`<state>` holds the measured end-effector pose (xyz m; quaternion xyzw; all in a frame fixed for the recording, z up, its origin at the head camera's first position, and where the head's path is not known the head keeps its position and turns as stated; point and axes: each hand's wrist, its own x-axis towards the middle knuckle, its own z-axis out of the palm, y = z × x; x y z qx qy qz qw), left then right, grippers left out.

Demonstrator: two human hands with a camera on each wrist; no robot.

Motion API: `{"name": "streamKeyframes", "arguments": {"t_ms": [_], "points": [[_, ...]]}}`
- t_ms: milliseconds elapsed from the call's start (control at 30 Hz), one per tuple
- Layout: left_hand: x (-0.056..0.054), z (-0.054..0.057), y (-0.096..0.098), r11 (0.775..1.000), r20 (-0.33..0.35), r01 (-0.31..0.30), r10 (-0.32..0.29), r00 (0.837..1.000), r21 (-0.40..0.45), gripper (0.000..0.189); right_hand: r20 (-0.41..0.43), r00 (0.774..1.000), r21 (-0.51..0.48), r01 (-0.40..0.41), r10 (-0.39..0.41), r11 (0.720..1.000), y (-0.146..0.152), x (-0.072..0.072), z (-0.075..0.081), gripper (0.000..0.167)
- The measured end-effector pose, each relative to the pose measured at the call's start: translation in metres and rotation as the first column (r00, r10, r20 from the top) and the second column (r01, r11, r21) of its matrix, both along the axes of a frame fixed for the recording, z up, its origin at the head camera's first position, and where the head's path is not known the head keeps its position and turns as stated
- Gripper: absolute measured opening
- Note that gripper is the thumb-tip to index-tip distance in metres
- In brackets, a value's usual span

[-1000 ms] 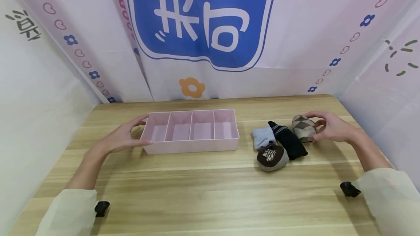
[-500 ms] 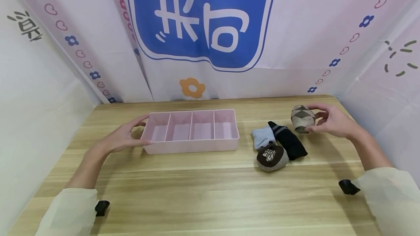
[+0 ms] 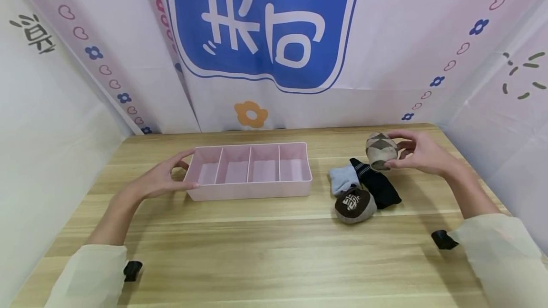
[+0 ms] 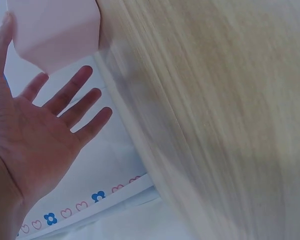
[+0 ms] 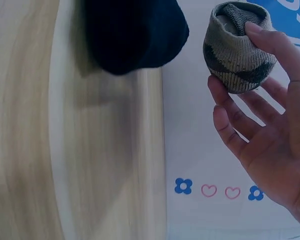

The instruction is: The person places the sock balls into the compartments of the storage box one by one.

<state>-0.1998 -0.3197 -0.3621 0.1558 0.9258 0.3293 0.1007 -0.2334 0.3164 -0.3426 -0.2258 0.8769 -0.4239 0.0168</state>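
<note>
On the wooden table [image 3: 257,255], the pink box [image 3: 252,192] should stay steady, and the left hand [image 3: 159,178] helps with this: its left end is held between thumb at the front wall and forefinger near the back corner. The right hand [image 3: 421,156] would do well to travel high, clear of the black sock [image 3: 382,189], the brown sock [image 3: 355,207] and the grey sock [image 3: 342,179], which lie touching together. It pinches the patterned sock [image 3: 380,149] between thumb and fingertips; a light hold is probably enough, because such a soft roll deforms easily.

Compared with one second ago, the box, left hand and three lying socks are unchanged. The patterned sock, then low beside the black sock, is now in the air near its far end.
</note>
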Motion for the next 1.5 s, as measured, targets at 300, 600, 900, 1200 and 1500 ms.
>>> {"name": "streamKeyframes", "arguments": {"t_ms": [300,600,900,1200,1500], "points": [[0.000,0.000,0.000,1.000,0.038,0.002,-0.002,0.999,0.012,0.098,-0.030,0.998,-0.025,-0.063,0.063,0.998,-0.018,-0.005,0.002,0.068],[-0.001,0.000,0.000,0.999,0.056,0.010,-0.012,0.998,0.034,0.099,-0.005,0.996,-0.046,-0.092,0.092,0.995,-0.033,-0.012,0.002,0.064],[-0.002,0.001,0.000,0.999,0.066,0.022,-0.025,0.997,0.048,0.098,0.028,0.991,-0.050,-0.130,0.131,0.990,-0.050,-0.014,0.005,0.063],[-0.001,0.003,0.000,0.999,0.044,0.019,-0.020,0.999,0.028,0.098,0.009,0.984,-0.044,-0.176,0.176,0.983,-0.066,-0.016,0.007,0.064],[0.001,0.001,-0.002,0.997,0.057,0.027,-0.031,0.998,0.073,0.101,-0.012,0.976,-0.050,-0.218,0.217,0.975,-0.083,-0.016,0.013,0.064]]}}
